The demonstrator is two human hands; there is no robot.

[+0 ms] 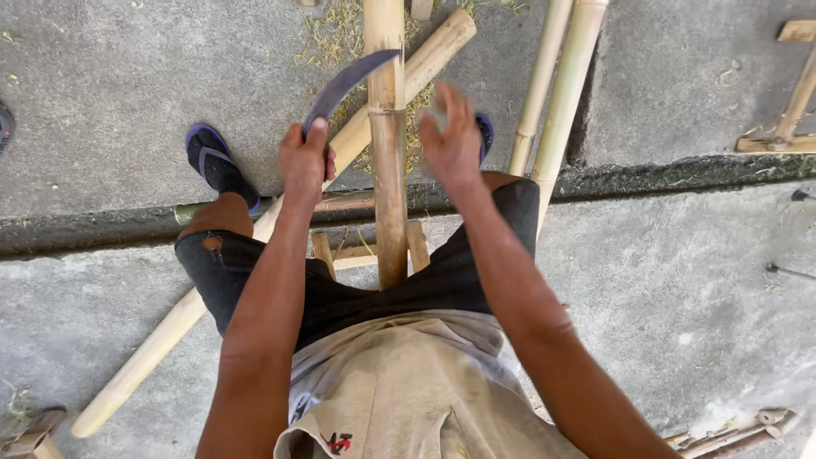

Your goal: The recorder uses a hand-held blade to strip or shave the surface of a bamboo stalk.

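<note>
Left hand point(304, 161) is clenched tight around the handle of a curved knife point(347, 83), thumb up along the top, and the dark blade sweeps up and to the right from those fingers until its tip meets the left edge of the upright bamboo pole point(388, 144). That pole runs straight up the middle of the view, between the two hands, its lower end down between the person's knees against a small wooden frame point(367, 252).

Right hand point(453, 140) is open, fingers spread and slightly blurred, holding nothing; it hovers just to the right of the pole, palm turned toward it, and whether the fingertips touch the bamboo cannot be told.

Behind the left fist a second, longer bamboo pole point(170, 327) lies slantwise on the concrete floor point(680, 289), passing under the left forearm and crossing behind the upright one. Beyond the fingertips of the right hand two more pale bamboo poles point(563, 93) lean side by side, close together. Fine bamboo shavings point(336, 34) are scattered on the ground above the blade.

A foot in a blue flip-flop point(217, 166) sits just left of the knife hand; the other sandal peeks out right behind the open hand. Black shorts point(255, 280) cover the knees below both wrists.
</note>
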